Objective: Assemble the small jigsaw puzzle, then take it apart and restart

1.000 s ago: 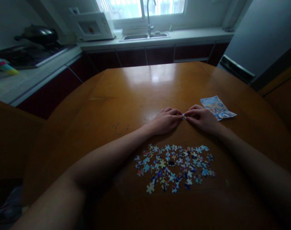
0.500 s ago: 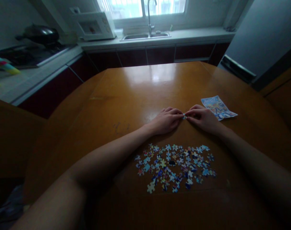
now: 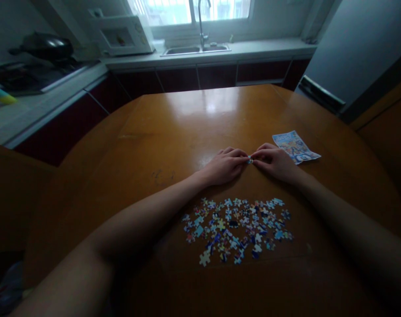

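Small light-blue and dark puzzle pieces (image 3: 250,160) lie between my fingertips at the middle of the table; how many there are I cannot make out. My left hand (image 3: 225,166) pinches them from the left, its palm low over the wood. From the right, my right hand (image 3: 275,162) grips them between thumb and fingers. Nearer to me is a loose spread of many-coloured jigsaw pieces (image 3: 233,224), blue, white, yellow and dark. A creased picture sheet (image 3: 295,146) with a blue cartoon print rests just beyond my right hand.
The brown wooden table (image 3: 147,132) has rounded ends. Behind it runs a counter with a sink (image 3: 197,49), a faucet (image 3: 201,26) and a white microwave (image 3: 121,36). A dark wok (image 3: 48,46) sits on the stove at left; a grey fridge (image 3: 362,48) stands at right.
The whole view has shifted slightly, so everything appears a little further left. Both hands keep their pinch on the puzzle pieces, with hardly any movement over the table.
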{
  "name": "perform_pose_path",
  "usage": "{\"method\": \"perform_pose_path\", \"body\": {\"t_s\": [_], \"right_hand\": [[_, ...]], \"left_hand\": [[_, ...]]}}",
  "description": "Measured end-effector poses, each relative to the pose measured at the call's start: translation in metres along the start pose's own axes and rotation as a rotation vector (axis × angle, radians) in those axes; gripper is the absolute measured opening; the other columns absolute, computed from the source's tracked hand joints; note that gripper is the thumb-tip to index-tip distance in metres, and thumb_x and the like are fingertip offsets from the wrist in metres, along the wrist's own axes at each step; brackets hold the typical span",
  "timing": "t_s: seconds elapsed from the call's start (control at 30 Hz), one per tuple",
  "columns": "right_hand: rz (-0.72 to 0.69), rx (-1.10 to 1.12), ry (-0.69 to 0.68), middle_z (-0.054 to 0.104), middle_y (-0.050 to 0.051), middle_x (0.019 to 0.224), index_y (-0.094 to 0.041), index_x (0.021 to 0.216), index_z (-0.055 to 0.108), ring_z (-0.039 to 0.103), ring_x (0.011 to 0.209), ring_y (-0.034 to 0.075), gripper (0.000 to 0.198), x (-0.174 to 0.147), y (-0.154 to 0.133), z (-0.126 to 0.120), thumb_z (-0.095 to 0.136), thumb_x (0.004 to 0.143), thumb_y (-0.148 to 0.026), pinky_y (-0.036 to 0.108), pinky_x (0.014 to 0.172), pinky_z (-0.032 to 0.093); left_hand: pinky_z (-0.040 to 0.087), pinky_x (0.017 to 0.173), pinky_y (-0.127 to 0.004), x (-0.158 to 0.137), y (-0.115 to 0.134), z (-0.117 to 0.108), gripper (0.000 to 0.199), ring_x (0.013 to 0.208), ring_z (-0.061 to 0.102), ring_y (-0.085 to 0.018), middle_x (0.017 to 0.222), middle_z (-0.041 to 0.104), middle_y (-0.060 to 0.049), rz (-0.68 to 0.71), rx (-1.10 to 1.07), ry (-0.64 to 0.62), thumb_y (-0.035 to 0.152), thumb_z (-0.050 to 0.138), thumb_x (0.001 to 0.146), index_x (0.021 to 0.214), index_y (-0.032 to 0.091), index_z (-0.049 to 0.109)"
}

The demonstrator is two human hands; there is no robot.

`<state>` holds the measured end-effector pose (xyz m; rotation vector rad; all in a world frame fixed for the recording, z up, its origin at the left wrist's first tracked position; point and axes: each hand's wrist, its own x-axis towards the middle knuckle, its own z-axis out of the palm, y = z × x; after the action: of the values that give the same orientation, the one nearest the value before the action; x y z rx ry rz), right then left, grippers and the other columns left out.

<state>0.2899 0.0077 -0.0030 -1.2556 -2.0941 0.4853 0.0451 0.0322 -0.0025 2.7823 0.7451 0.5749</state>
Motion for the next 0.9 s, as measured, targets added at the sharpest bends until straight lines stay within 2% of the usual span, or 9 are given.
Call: {"method": "perform_pose_path", "body": {"t_s": [0.23, 0.57, 0.9], "right_hand": [[0.011, 0.006, 0.005, 0.067, 0.007, 0.095, -0.023, 0.094, 0.078, 0.065, 0.084, 0.022, 0.015, 0.0003, -0.0015, -0.0003, 0.069, 0.088, -0.034, 0.038, 0.076, 0.055], [0.012, 0.020, 0.003, 0.067, 0.008, 0.096, -0.024, 0.094, 0.079, 0.065, 0.085, 0.022, 0.015, 0.0009, -0.0010, -0.0003, 0.069, 0.089, -0.035, 0.039, 0.078, 0.056], [0.008, 0.022, 0.002, 0.067, 0.008, 0.095, -0.024, 0.093, 0.079, 0.065, 0.084, 0.023, 0.016, 0.0008, -0.0022, -0.0011, 0.069, 0.089, -0.035, 0.040, 0.077, 0.055]], "left_hand": [[0.042, 0.105, -0.043, 0.0007, -0.0017, 0.0013, 0.041, 0.119, 0.055, -0.024, 0.131, 0.064, -0.007, -0.008, -0.002, 0.000, 0.031, 0.047, 0.104, 0.144, 0.031, 0.055], [0.042, 0.107, -0.044, 0.0013, -0.0012, 0.0002, 0.036, 0.120, 0.055, -0.025, 0.131, 0.065, -0.006, -0.009, -0.007, -0.008, 0.030, 0.049, 0.103, 0.136, 0.031, 0.063], [0.042, 0.106, -0.043, 0.0008, -0.0013, 0.0004, 0.035, 0.119, 0.055, -0.025, 0.131, 0.065, -0.005, -0.004, -0.008, -0.003, 0.030, 0.049, 0.103, 0.135, 0.031, 0.063]]}}
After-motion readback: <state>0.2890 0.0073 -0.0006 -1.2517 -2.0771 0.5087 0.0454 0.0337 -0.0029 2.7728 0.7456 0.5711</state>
